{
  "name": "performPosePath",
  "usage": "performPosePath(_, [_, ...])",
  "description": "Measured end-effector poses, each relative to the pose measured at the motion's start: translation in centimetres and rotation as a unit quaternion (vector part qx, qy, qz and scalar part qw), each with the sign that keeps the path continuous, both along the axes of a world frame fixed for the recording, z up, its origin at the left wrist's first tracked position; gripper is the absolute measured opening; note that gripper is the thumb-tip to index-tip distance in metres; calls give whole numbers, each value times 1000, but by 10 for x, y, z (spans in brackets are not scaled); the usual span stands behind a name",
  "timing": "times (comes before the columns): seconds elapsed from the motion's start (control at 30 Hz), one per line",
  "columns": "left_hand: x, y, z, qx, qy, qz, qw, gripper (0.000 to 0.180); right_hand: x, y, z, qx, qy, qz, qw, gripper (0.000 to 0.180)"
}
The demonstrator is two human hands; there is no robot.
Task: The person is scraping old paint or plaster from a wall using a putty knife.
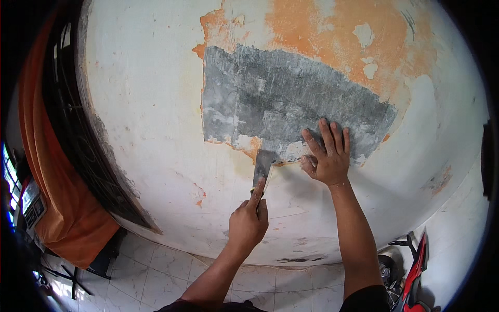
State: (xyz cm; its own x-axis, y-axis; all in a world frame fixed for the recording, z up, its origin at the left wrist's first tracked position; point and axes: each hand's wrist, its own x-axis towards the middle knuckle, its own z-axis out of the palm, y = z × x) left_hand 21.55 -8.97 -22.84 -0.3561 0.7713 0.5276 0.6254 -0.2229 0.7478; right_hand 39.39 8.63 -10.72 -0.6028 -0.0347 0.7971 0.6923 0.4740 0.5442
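Observation:
My left hand (pixel 248 222) is closed round the handle of a putty knife (pixel 263 165), its index finger stretched along the blade. The blade's tip meets the lower edge of a bare grey patch (pixel 296 83) on the wall, where white and orange paint ends raggedly. My right hand (pixel 330 156) lies flat with fingers spread on the lower right part of that patch, holding nothing. Orange paint (pixel 312 31) shows above the grey, with white paint (pixel 156 93) around both. Most of the knife's handle is hidden in my fist.
At the left, an orange cloth (pixel 73 218) hangs beside a dark window grille (pixel 78 125). Pale tiled floor (pixel 156 268) runs along the wall's foot. A red and black motorbike (pixel 416 270) stands at the lower right.

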Motion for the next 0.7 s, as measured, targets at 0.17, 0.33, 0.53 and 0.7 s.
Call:
performPosePath(0.17, [1, -3, 1, 31, -15, -14, 999, 63, 3, -1, 1, 0, 0, -7, 1000, 54])
performPosePath(0.33, [-4, 0, 20, 22, -1, 4, 1000, 62, -1, -1, 1, -5, 0, 3, 1000, 55])
performPosePath(0.53, [0, 0, 12, -41, -27, -20, 999, 58, 0, -1, 1, -2, -2, -1, 1000, 55])
performPosePath(0.7, [3, -2, 27, -11, -8, 6, 1000, 60, 2, -1, 1, -11, 1, 10, 1000, 55])
